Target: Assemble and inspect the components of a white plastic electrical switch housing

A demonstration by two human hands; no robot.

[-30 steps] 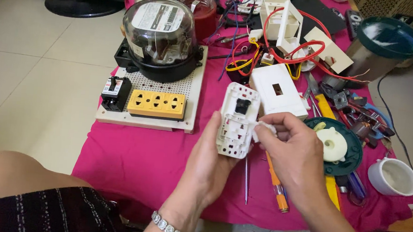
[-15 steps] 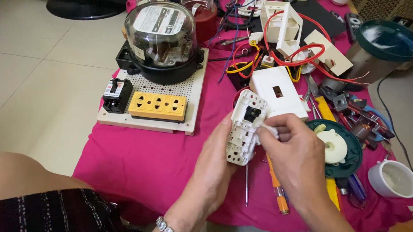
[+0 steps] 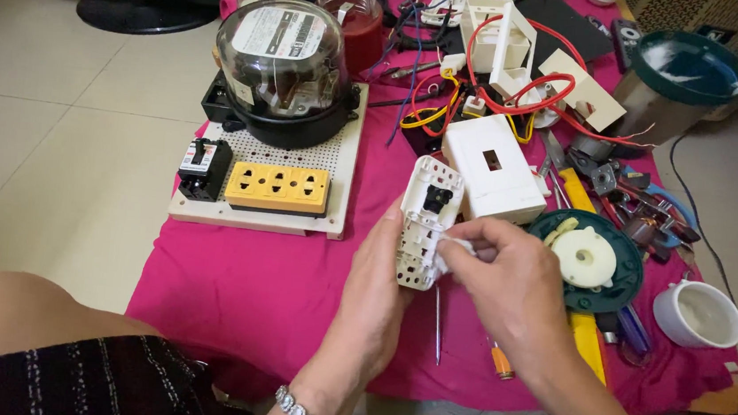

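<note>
Your left hand (image 3: 379, 297) grips the white switch frame (image 3: 427, 221) by its long edge, holding it up over the pink cloth (image 3: 273, 288), just in front of the white cover plate (image 3: 490, 166). Your right hand (image 3: 513, 287) pinches a small white piece against its lower side. The frame looks light, stiff and brittle: hold its rims, not its thin clips.

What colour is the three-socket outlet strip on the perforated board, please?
Yellow-orange; the outlet strip shows best in the head view.
</note>
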